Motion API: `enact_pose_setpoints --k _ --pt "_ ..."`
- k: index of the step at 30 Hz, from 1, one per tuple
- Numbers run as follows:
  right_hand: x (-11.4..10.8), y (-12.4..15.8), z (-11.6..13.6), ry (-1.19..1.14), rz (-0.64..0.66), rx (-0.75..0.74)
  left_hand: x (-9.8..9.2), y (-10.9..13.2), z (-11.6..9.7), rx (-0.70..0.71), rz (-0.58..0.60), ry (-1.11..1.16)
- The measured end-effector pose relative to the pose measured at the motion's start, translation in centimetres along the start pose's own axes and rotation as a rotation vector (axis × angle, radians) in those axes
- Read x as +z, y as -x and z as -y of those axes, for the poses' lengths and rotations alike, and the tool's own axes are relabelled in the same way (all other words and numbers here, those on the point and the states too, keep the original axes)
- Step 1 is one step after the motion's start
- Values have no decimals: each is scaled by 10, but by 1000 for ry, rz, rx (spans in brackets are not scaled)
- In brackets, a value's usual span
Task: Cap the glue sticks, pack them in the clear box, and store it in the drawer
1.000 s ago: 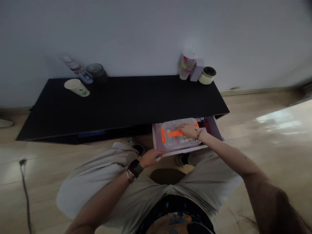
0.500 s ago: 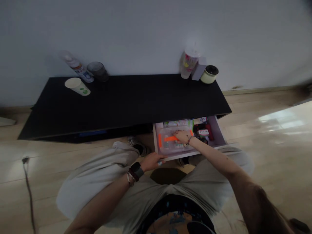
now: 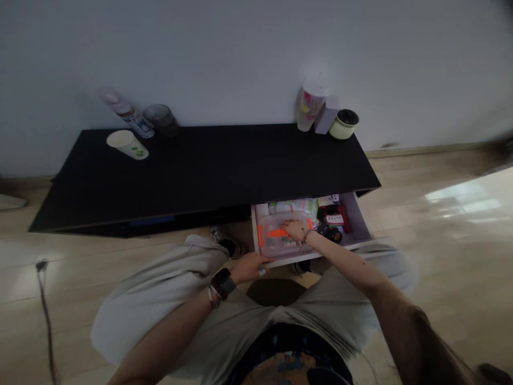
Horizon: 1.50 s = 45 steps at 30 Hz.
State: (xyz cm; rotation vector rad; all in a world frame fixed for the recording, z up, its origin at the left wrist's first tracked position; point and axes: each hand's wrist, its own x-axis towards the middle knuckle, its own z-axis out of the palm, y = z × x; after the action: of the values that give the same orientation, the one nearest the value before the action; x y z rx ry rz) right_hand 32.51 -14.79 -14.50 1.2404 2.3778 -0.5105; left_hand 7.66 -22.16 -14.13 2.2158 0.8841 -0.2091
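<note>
Inspection at this moment finds a clear plastic storage box with orange fittings (image 3: 272, 246) lying flat in the front left part of an open white drawer (image 3: 360, 227), which projects from beneath a low black cabinet top (image 3: 200, 176). The box's long axis runs sideways across the drawer, parallel to the drawer front. The right hand (image 3: 297, 230) is the nearer hand: it lies on the lid, reaching in from the right along that long axis, with the forearm crossing the drawer's front right corner. Its fingers (image 3: 286, 224) are extended and rest on the lid near an orange strip (image 3: 277, 233); they are not clenched and do not wrap the box's sides. The left hand (image 3: 248, 268), with a black wristwatch (image 3: 223, 283) at the wrist, is farther from the box and outside the drawer. Its fingers (image 3: 266, 260) lie over the drawer's front edge, and whether they are gripping that edge or merely resting there cannot be determined. Behind the box lies a pale printed packet (image 3: 292, 206); to its right are small red and dark articles (image 3: 334, 220), not identifiable at this resolution. The box's contents are likewise indistinct through the lid.
</note>
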Motion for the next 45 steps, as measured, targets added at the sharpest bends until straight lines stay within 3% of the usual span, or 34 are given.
enact_pose_setpoints --k 3,6,10,13,18,24,34,40,45 --pt "-5 3 -1 -12 -14 9 -3 1 1 10 15 -33" --pt "-20 12 -12 -22 -64 25 -4 0 6 60 -41 -20" --pt "-48 33 -37 -67 -265 45 -4 -3 15 135 -192 -42" --pt "-57 51 -50 -89 -397 45 -8 -8 18 125 -287 -159" --pt "-38 65 -50 -80 -428 -79 -22 -15 17 68 -379 -349" --pt "-14 52 -43 85 -470 -132 -45 -22 17 25 -472 -464" --pt "-21 26 -57 128 -506 -26 -75 -46 34 -73 -501 -509" --pt "-24 18 -58 124 -553 46 -84 -55 40 -101 -482 -497" --pt "-32 17 -56 108 -575 100 -85 -59 43 -97 -549 -477"
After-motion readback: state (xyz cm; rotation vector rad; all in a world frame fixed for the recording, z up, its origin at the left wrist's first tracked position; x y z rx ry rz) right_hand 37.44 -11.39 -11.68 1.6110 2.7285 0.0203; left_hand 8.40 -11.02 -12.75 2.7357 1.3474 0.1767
